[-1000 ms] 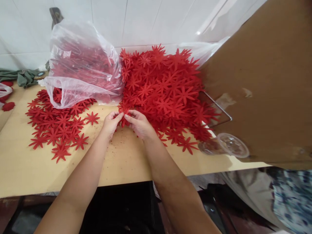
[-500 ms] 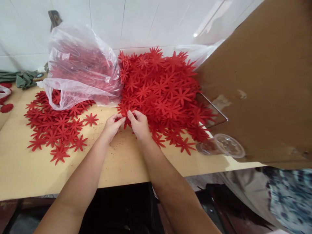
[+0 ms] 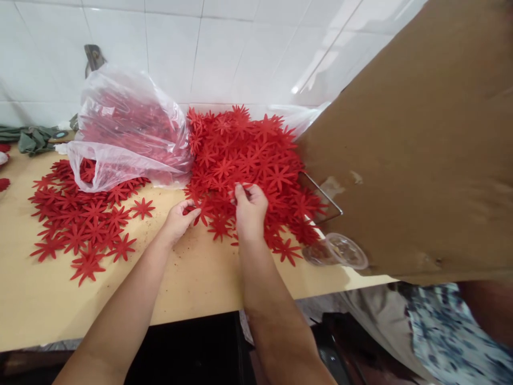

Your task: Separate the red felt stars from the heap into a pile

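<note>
A big heap of red star-shaped felt flowers [image 3: 248, 155] lies on the tan table [image 3: 200, 272] against the tiled wall. My left hand [image 3: 176, 220] pinches one red flower [image 3: 193, 209] at the heap's near left edge. My right hand [image 3: 250, 209] rests on the heap's front, its fingertips curled and pinching a flower on top. To the left, more red flowers [image 3: 76, 219] lie spread flat on the table. A clear plastic bag [image 3: 124, 128] with more red flowers sits behind them.
A large brown cardboard sheet [image 3: 420, 160] leans over the right side. Below its edge lies a clear plastic cup [image 3: 340, 250] beside a bent metal wire [image 3: 325, 195]. Green cloth [image 3: 34, 140] sits at far left. Patterned fabric [image 3: 441, 331] shows at lower right.
Both hands held one flower together before. My right hand has let go and moved up and right onto the heap. The left hand keeps the flower. The camera tilted up a little.
</note>
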Action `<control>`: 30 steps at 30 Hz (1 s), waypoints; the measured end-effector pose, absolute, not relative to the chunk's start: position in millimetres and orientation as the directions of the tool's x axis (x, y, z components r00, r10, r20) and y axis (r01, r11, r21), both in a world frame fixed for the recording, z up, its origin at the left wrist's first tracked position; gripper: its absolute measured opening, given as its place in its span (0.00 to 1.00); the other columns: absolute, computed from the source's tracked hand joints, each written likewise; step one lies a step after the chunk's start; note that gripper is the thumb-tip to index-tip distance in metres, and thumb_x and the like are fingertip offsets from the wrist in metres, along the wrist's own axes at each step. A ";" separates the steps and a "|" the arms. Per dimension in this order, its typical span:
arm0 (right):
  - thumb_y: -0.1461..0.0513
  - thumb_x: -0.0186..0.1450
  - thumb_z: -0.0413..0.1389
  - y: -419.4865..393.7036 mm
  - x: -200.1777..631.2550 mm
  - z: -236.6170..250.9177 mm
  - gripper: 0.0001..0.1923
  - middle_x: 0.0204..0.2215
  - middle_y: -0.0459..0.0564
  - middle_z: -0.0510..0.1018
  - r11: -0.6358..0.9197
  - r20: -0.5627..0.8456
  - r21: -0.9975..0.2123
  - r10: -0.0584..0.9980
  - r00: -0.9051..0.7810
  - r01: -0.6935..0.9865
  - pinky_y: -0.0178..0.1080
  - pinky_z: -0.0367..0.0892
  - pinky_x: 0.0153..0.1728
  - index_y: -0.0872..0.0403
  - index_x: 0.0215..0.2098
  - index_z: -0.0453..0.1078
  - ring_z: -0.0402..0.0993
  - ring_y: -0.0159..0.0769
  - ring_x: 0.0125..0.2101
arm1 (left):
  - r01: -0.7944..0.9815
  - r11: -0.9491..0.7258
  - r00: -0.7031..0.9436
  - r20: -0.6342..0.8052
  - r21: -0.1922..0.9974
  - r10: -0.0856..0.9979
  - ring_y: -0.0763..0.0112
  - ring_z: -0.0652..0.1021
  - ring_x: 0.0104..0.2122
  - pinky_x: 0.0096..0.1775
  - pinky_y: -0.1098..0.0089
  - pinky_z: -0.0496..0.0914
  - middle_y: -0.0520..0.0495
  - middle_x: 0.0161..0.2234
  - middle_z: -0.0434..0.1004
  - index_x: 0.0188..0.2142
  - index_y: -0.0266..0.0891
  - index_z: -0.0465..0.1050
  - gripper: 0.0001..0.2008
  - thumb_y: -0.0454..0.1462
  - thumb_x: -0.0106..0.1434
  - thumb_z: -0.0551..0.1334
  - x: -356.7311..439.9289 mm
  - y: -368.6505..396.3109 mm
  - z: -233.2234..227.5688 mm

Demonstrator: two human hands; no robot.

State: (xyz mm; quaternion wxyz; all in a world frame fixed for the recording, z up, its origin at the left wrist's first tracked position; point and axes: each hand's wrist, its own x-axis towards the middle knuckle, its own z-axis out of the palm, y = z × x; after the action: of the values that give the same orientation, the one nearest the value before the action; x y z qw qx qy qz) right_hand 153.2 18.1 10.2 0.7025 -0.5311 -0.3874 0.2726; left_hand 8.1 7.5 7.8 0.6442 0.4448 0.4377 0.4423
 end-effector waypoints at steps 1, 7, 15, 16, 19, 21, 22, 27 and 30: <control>0.54 0.54 0.53 22.0 163.4 13.0 0.11 0.21 0.42 0.66 0.295 0.285 -0.952 0.768 0.574 0.079 0.33 0.61 0.24 0.52 0.27 0.59 0.63 0.28 0.22 | -0.176 0.217 0.228 -0.175 0.960 0.958 0.85 0.61 0.16 0.22 0.78 0.55 0.57 0.20 0.67 0.31 0.34 0.68 0.11 0.35 0.47 0.63 8.4 8.2 7.2; 0.50 0.52 0.54 46.6 225.5 45.8 0.22 0.39 0.57 0.70 0.106 0.533 -0.775 0.638 0.556 0.623 0.51 0.59 0.45 0.55 0.40 0.65 0.66 0.44 0.43 | -0.233 0.218 0.154 -0.185 0.948 0.971 0.85 0.65 0.19 0.26 0.79 0.59 0.55 0.21 0.68 0.27 0.34 0.67 0.06 0.33 0.48 0.62 9.5 11.1 3.3; 0.52 0.52 0.56 19.1 156.7 46.0 0.16 0.31 0.52 0.75 0.261 0.361 -0.842 0.923 0.135 0.472 0.45 0.65 0.38 0.54 0.33 0.70 0.70 0.38 0.33 | -0.280 0.246 0.098 -0.228 0.928 0.969 0.85 0.59 0.14 0.18 0.78 0.52 0.58 0.16 0.64 0.27 0.37 0.64 0.09 0.38 0.50 0.62 3.1 16.2 3.1; 0.53 0.51 0.58 15.6 140.4 38.7 0.15 0.27 0.50 0.75 0.243 0.270 -0.892 0.963 0.018 0.382 0.42 0.66 0.34 0.54 0.31 0.70 0.70 0.35 0.29 | -0.294 0.255 0.088 -0.239 0.921 0.967 0.84 0.59 0.13 0.18 0.78 0.52 0.58 0.15 0.62 0.26 0.37 0.63 0.09 0.39 0.51 0.62 2.0 16.3 3.6; 0.54 0.49 0.59 12.7 108.0 17.8 0.12 0.20 0.44 0.71 0.180 0.159 -0.964 0.980 -0.117 0.197 0.36 0.64 0.26 0.54 0.26 0.67 0.66 0.28 0.22 | -0.346 0.256 0.021 -0.266 0.903 0.964 0.84 0.58 0.12 0.17 0.78 0.51 0.59 0.14 0.58 0.25 0.38 0.62 0.10 0.42 0.54 0.59 -1.5 15.3 6.0; 0.55 0.49 0.58 15.3 103.4 8.4 0.11 0.19 0.42 0.69 0.165 0.158 -0.979 0.985 -0.068 0.120 0.34 0.61 0.24 0.54 0.25 0.65 0.63 0.26 0.20 | -0.374 0.237 0.002 -0.254 0.897 0.967 0.84 0.58 0.13 0.18 0.78 0.52 0.58 0.15 0.58 0.26 0.37 0.63 0.11 0.43 0.55 0.58 -2.6 13.8 7.7; 0.56 0.50 0.58 16.8 105.0 5.3 0.11 0.19 0.42 0.68 0.166 0.164 -0.981 0.986 -0.030 0.098 0.34 0.61 0.24 0.54 0.24 0.65 0.63 0.26 0.20 | -0.372 0.235 0.022 -0.245 0.898 0.969 0.85 0.58 0.13 0.18 0.78 0.51 0.58 0.16 0.59 0.27 0.37 0.63 0.11 0.43 0.54 0.59 -2.4 12.9 8.4; 0.58 0.52 0.56 17.9 119.6 2.3 0.08 0.21 0.43 0.68 0.202 0.216 -0.973 0.967 0.133 0.109 0.35 0.61 0.26 0.53 0.25 0.64 0.63 0.28 0.22 | -0.301 0.288 0.216 -0.229 0.909 0.949 0.86 0.58 0.14 0.18 0.79 0.50 0.58 0.18 0.60 0.36 0.38 0.66 0.14 0.38 0.50 0.63 3.0 9.1 10.1; 0.58 0.53 0.55 14.0 119.4 5.4 0.07 0.25 0.45 0.69 0.239 0.251 -0.965 0.960 0.126 0.105 0.36 0.63 0.30 0.52 0.27 0.63 0.65 0.29 0.27 | -0.309 0.306 0.246 -0.235 0.901 0.940 0.87 0.55 0.13 0.17 0.79 0.48 0.60 0.17 0.57 0.35 0.37 0.66 0.12 0.39 0.51 0.62 3.0 8.9 11.9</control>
State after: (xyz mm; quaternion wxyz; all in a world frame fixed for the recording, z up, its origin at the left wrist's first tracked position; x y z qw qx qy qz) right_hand 119.4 14.0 5.4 0.5689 -0.4894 -0.5438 0.3757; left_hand 3.0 8.9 11.9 0.6922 0.3791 0.4167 0.4511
